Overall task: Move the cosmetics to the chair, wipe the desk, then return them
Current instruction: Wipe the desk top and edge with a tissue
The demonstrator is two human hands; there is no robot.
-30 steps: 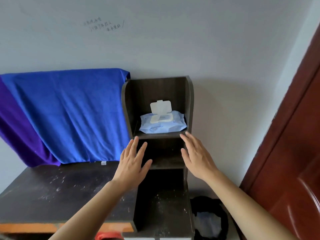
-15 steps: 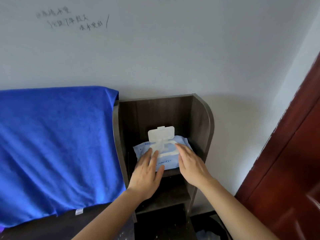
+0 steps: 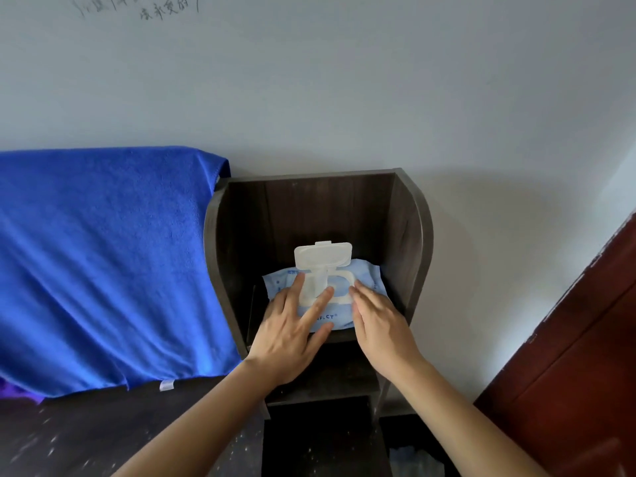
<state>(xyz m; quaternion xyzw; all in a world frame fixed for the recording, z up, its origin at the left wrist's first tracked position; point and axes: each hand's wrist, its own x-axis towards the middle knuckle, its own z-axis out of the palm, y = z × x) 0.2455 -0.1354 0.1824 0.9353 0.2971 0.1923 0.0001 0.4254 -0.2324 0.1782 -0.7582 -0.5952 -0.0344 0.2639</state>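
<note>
At the middle of the frame, on the upper shelf of the dark shelf unit (image 3: 409,242), lies the pack of wet wipes (image 3: 368,277), its white lid (image 3: 322,255) flipped up and standing open. I judge the step in hand to be drawing a wipe for the desk (image 3: 86,432), whose dusty dark top shows at the lower left, below the blue towel (image 3: 103,263); no cosmetics and no chair show anywhere in view. To do it well, one hand should pin the soft pack flat on the shelf while the other pinches only the top sheet at the opening and draws it straight up, slowly, so that one wipe comes away and the pack neither lifts nor slides off the shelf edge. Afterwards the lid wants pressing shut so the rest do not dry. My left hand (image 3: 290,333) lies flat on the pack, fingers straight and spread, reaching the white frame (image 3: 347,277) of the opening, pressing and gripping nothing. My right hand (image 3: 380,325) is likewise flat and open, its fingertips (image 3: 356,288) touching the right edge of that frame; it pinches nothing that I can see
</note>
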